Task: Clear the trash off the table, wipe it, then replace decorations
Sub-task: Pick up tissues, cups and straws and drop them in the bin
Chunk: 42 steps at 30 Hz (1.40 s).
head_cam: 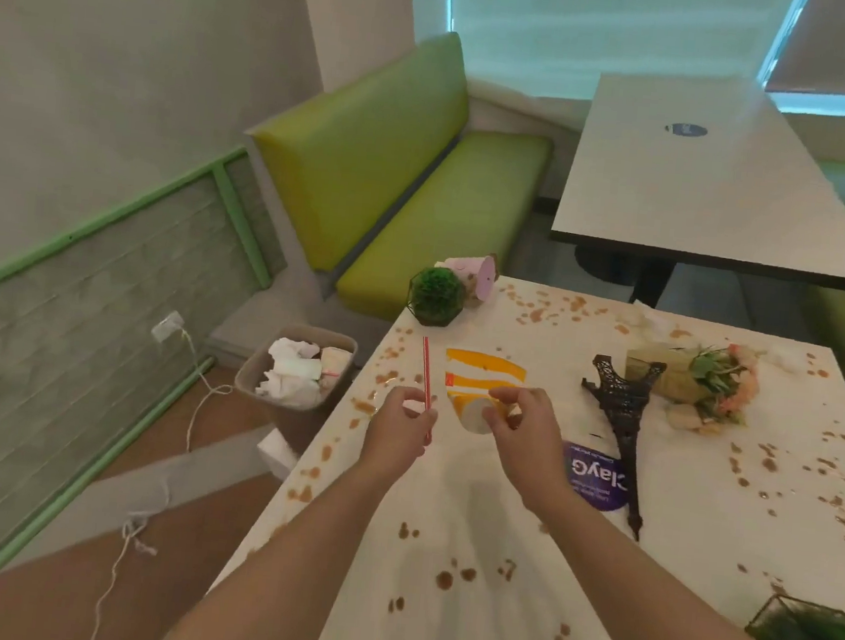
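Near table [494, 522] edge, left hand [396, 428] pinching straw [426, 382]

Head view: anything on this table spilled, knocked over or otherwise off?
Yes. Brown splatters are scattered across the white table. The Eiffel Tower model lies flat, and the flower bouquet and pink pot are tipped on their sides. The right hand holds an orange-striped paper cup sideways.
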{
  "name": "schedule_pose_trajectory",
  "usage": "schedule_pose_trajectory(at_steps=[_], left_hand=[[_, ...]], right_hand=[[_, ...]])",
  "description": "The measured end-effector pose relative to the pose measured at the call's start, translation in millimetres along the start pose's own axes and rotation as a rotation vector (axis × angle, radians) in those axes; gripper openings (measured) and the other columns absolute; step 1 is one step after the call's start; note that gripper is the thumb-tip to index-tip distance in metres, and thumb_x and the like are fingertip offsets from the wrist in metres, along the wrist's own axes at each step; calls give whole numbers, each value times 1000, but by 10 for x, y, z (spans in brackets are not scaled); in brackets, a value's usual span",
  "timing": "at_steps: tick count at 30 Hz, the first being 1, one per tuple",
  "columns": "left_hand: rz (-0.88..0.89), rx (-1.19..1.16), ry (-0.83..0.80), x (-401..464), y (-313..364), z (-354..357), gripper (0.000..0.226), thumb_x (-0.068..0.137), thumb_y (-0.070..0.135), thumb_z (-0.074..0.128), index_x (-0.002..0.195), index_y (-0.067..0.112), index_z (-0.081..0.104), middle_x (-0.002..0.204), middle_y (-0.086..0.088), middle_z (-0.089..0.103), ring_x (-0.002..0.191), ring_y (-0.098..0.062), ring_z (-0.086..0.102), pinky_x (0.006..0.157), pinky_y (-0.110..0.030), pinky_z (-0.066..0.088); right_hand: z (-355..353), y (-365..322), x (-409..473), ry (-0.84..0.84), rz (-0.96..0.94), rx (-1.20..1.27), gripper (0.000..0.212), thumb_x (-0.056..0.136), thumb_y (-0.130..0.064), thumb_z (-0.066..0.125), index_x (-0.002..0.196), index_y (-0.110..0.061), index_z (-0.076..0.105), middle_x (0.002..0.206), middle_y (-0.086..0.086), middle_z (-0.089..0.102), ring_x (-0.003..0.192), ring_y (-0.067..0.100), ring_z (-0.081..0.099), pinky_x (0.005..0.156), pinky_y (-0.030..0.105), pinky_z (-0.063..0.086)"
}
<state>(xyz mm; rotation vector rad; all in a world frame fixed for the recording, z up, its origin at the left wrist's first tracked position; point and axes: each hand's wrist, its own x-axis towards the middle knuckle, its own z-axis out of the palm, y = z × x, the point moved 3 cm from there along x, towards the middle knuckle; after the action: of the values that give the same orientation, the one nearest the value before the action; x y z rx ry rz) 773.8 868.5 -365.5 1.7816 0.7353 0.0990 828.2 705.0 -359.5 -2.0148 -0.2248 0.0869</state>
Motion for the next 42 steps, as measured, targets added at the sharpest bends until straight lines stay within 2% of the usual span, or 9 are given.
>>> schedule_pose_trajectory(at_steps=[7,13,19,25,29,32,35,37,42], left_hand=[[-99,-45,129,287,-450,-636,19,93,16,62,109,25,56,80,-1,63,68,-15,59,63,-30,50],[-176,-44,252,650,-738,-956,22,91,18,62,111,26,57,82,-2,65,68,-16,60,69,-35,49],[-223,-9,327,979,-1006,-1252,21,91,15,63,111,22,59,81,1,65,71,-16,62,64,-28,44],[-285,54,348,1415,-1152,-1706,21,90,13,64,110,19,59,83,-3,65,69,-19,62,64,-30,47],[-308,132,321,1832,-1196,-1979,28,88,21,63,115,23,57,92,-3,69,85,-24,68,70,-32,50],[-296,161,282,2092,-1210,-2098,27,87,20,63,112,23,55,91,-2,69,81,-21,67,60,-29,46],[-316,134,250,2321,-1327,-2174,27,85,24,65,109,23,53,101,-5,69,83,-24,69,74,-41,58],[-340,136,214,2445,-1408,-2246,34,84,37,66,113,25,52,112,-4,65,92,-26,68,82,-45,57],[-331,412,204,2474,-1519,-2435,29,92,30,54,120,24,56,129,-5,46,118,-26,52,94,-36,43]], right_hand=[[795,-132,165,-154,-12,-16,18,93,-13,61,108,-23,63,111,-7,48,90,10,56,77,15,39],[1353,-146,476,-274,-41,-72,17,92,-17,62,107,-25,63,109,-9,47,89,11,56,78,19,42],[1813,-147,719,-362,-66,-103,19,91,-20,63,110,-25,64,110,-10,46,81,8,57,72,19,41],[2235,-232,901,-401,-84,-121,22,92,-22,62,114,-25,65,117,-10,50,89,11,57,79,25,48],[2504,-342,1060,-364,-78,-159,21,93,-23,62,114,-26,64,119,-13,49,92,12,59,81,29,52],[2744,-377,1149,-326,-48,-160,20,92,-23,62,113,-25,64,117,-10,51,92,13,61,83,27,49],[2968,-421,1217,-306,8,-156,20,93,-24,63,113,-26,63,113,-9,51,93,12,61,81,23,48],[3149,-459,1267,-287,33,-143,19,92,-25,62,111,-26,63,110,-9,51,90,11,61,82,30,52],[3498,-523,1290,-258,-8,-251,19,92,-36,59,109,-29,62,111,-11,54,101,12,57,87,34,49]])
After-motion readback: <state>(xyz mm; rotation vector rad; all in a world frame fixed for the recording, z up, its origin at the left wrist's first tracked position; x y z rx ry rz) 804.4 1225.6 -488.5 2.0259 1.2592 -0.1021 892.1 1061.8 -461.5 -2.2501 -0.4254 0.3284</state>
